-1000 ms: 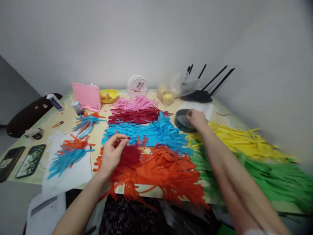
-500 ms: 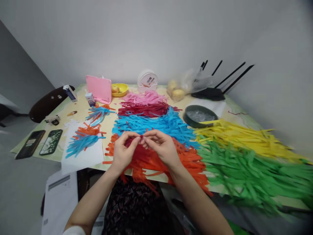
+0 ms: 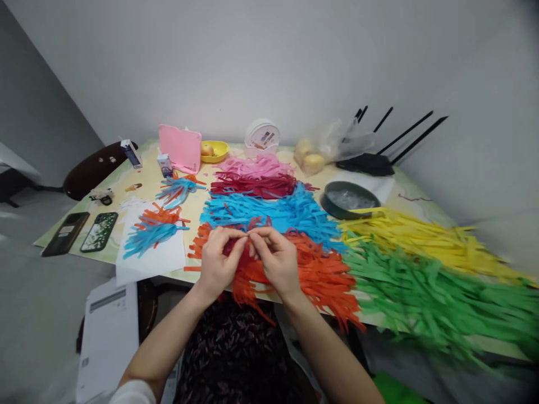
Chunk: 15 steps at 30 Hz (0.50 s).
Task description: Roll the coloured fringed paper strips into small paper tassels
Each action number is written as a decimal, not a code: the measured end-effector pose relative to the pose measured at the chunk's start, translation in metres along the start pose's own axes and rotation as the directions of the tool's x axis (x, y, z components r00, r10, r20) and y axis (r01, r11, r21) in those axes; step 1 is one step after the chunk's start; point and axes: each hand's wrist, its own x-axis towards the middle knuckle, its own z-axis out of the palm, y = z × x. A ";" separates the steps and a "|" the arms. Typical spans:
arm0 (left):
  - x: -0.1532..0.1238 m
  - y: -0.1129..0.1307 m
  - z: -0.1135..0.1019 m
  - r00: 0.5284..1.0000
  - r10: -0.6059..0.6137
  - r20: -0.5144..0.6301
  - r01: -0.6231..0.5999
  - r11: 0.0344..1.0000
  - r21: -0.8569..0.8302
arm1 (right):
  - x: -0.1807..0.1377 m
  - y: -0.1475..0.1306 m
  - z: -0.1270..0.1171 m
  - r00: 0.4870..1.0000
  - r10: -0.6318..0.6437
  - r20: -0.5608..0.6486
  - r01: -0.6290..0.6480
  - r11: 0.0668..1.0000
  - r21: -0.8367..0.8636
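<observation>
My left hand (image 3: 219, 261) and my right hand (image 3: 277, 261) meet over the near part of the table, thumbs and forefingers pinched tip to tip. Between them hangs some dark red tissue paper (image 3: 241, 257), mostly covered by my fingers; the exact spot they pinch is too small to make out. Beneath lies a pile of orange paper strips (image 3: 324, 264). Just beyond it are blue paper strips (image 3: 269, 210), then dark red strips (image 3: 252, 186) and pink strips (image 3: 256, 164).
To the right spread yellow strips (image 3: 412, 238) and green strips (image 3: 438, 292). A dark green bowl (image 3: 327, 209) stands behind them. Blue-and-orange tassels (image 3: 151, 238) lie on white paper (image 3: 130, 270) at left, near two phones (image 3: 99, 232). A pink tablet case (image 3: 181, 148) stands behind.
The view has shifted slightly, so the table's things sit a little further right. Both hands stay pinched together, their fingertips drawn slightly closer.
</observation>
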 end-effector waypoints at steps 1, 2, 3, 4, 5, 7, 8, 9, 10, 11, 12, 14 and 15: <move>-0.001 -0.001 0.001 0.999 -0.034 -0.013 0.034 0.998 -0.055 | -0.001 0.000 0.000 1.000 -0.003 -0.010 0.003 1.000 -0.025; -0.002 -0.002 0.003 0.997 -0.074 -0.020 0.071 0.990 -0.122 | -0.001 0.000 0.000 1.000 0.000 -0.014 -0.001 1.000 -0.031; -0.002 -0.002 0.005 0.994 -0.110 -0.022 0.104 0.976 -0.190 | -0.001 -0.001 0.000 1.000 0.011 -0.013 -0.011 1.000 -0.021; -0.003 -0.003 0.006 0.990 -0.138 -0.018 0.130 0.960 -0.248 | -0.001 -0.001 0.000 1.000 0.025 -0.006 -0.025 1.000 -0.002; -0.003 -0.003 0.008 0.988 -0.156 -0.010 0.146 0.945 -0.291 | -0.001 -0.002 -0.001 0.999 0.040 0.002 -0.040 0.999 0.019; -0.004 -0.003 0.010 0.986 -0.168 0.000 0.157 0.926 -0.343 | -0.001 -0.002 -0.001 0.998 0.062 0.014 -0.063 0.997 0.034; -0.004 -0.003 0.011 0.986 -0.170 0.001 0.158 0.920 -0.358 | -0.001 -0.002 -0.002 0.998 0.067 0.013 -0.067 0.997 0.024; -0.004 -0.003 0.011 0.986 -0.170 0.005 0.159 0.916 -0.367 | -0.001 -0.002 -0.002 0.998 0.067 0.003 -0.067 0.998 0.008; -0.004 -0.002 0.011 0.985 -0.169 0.019 0.164 0.914 -0.370 | -0.001 -0.001 -0.002 0.998 0.063 -0.015 -0.063 0.998 -0.011; -0.004 -0.002 0.010 0.985 -0.169 0.042 0.173 0.913 -0.369 | -0.001 -0.001 -0.003 0.998 0.056 -0.035 -0.058 0.998 -0.030; -0.004 -0.003 0.009 0.983 -0.171 0.070 0.185 0.913 -0.363 | 0.000 -0.001 -0.004 0.997 0.052 -0.049 -0.054 0.997 -0.049; -0.005 -0.004 0.007 0.975 -0.191 0.113 0.219 0.913 -0.344 | 0.002 -0.003 -0.008 0.998 0.061 -0.008 -0.062 0.995 -0.080; -0.005 -0.005 0.006 0.971 -0.208 0.119 0.237 0.913 -0.332 | 0.003 -0.004 -0.010 0.996 0.075 0.041 -0.071 0.993 -0.093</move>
